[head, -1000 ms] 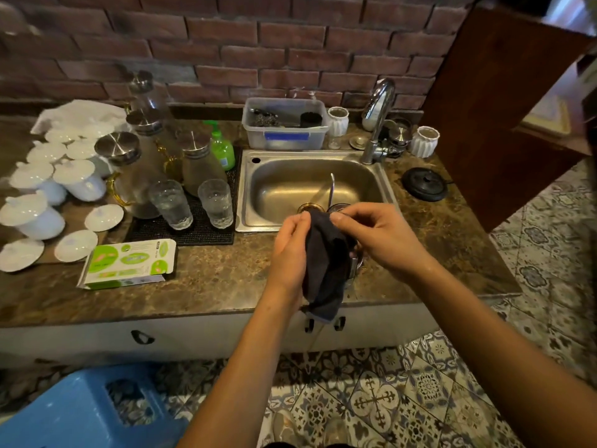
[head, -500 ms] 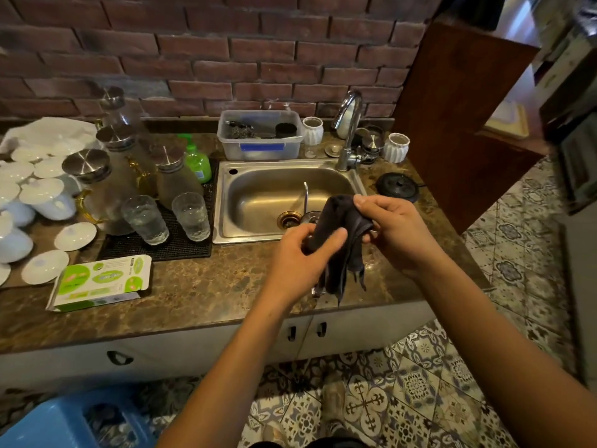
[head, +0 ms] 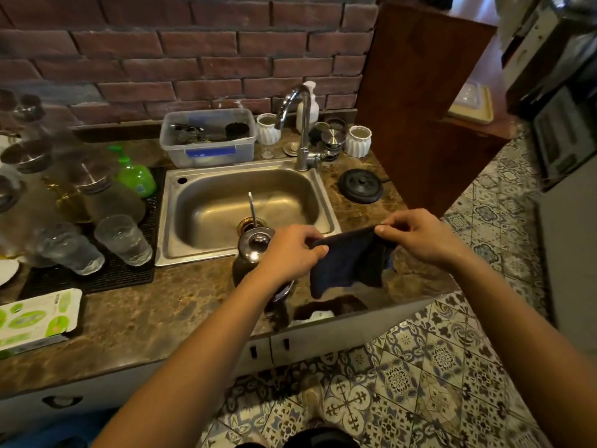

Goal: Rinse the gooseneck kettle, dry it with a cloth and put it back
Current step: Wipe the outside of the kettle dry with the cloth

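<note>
The shiny gooseneck kettle (head: 253,250) stands on the counter at the sink's front edge, its thin spout rising over the basin and its lower body hidden behind my left forearm. A dark cloth (head: 350,263) hangs spread between my hands, to the right of the kettle and apart from it. My left hand (head: 292,250) pinches the cloth's left corner. My right hand (head: 420,236) pinches its right corner. The round black kettle base (head: 361,185) lies on the counter to the right of the sink.
The steel sink (head: 323,202) and tap (head: 302,124) are ahead. Left of the sink a black mat (head: 142,273) holds glasses (head: 124,239), carafes and a green soap bottle (head: 135,177). A plastic tub (head: 210,140) sits behind. A wooden panel (head: 420,108) stands on the right.
The cloth was bunched against the kettle; my hands have pulled apart and to the right, stretching it open beside the kettle, whose lid now shows. The view shifted left and closer.
</note>
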Demonstrator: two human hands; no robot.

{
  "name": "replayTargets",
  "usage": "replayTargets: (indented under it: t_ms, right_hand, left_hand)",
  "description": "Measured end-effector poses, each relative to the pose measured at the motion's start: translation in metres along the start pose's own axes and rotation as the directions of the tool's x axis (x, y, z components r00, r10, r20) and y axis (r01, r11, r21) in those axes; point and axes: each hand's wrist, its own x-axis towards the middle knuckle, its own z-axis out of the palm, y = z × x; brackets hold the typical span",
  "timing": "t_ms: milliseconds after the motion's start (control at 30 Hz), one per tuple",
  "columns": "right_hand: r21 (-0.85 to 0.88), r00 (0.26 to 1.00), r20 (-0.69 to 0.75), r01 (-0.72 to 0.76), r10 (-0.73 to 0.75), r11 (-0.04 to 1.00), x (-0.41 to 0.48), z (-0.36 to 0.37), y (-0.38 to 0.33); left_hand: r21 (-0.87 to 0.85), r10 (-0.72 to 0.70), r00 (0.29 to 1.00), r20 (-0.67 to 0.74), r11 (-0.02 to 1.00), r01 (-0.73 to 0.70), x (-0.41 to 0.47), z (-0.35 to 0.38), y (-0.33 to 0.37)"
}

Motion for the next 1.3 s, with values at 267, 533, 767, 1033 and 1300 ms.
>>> replayTargets:
  t_ms: [267,533,767,1033,1300]
  right_hand:
    - [-0.352,1.0,-0.019,-0.03,0.025,0.936,0.077,-0.038,0.093]
    - [-0.373,0.989,-0.123,0.031,-0.082,0.927,0.104,-0.056,0.151]
    - [-0.378,0.972,0.223,0.014,0.076,0.926,0.066,-0.008,0.211]
    - [-0.438,0.953,0.302,0.115,0.025,0.891,0.025,0.036,0.256]
    - [-0.377,0.999,0.035,0.024,-0.012,0.926,0.021,0.076,0.231]
  left_hand:
    - [0.239,-0.07,0.997,0.03,0.969,0.061,0.108,0.076,0.032]
    - [0.23,-0.058,0.997,-0.049,0.971,0.068,0.155,0.117,0.038]
    - [0.312,-0.157,0.976,0.15,0.945,0.104,0.113,0.177,-0.003]
    - [0.425,-0.103,0.964,0.245,0.905,-0.012,0.071,0.208,-0.034]
    - [0.362,-0.102,0.978,0.182,0.932,0.03,0.051,0.2,-0.046]
